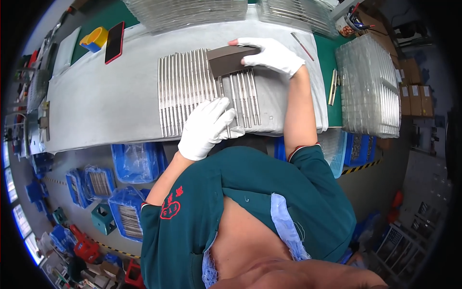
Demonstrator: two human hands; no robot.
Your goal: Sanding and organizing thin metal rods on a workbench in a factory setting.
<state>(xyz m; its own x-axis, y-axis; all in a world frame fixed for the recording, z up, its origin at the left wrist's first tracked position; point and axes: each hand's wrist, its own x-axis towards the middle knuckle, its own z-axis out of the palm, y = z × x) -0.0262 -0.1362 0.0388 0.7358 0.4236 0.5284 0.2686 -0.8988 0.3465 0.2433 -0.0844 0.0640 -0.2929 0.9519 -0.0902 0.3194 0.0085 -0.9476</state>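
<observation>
A row of shiny metal rods [185,91] lies side by side on the pale grey cloth [110,103] of the table. My right hand [276,57], in a white glove with some fingertips bare, grips a dark brown rectangular block [230,59]. That block rests over the far part of the row and hides the rod ends beneath it. At the near ends of the rods, my left hand [206,129], also white-gloved, is closed with thumb and fingers around one metal rod [222,89]. To the right of that rod, several more lie in a smaller group.
Clear plastic trays are stacked at the back [187,14] and on the right [368,86]. A red-edged phone [114,43] and a yellow-blue tape dispenser [96,39] lie at the left. A thin tool [303,46] lies beyond my right hand. Blue crates [137,161] stand below the table edge.
</observation>
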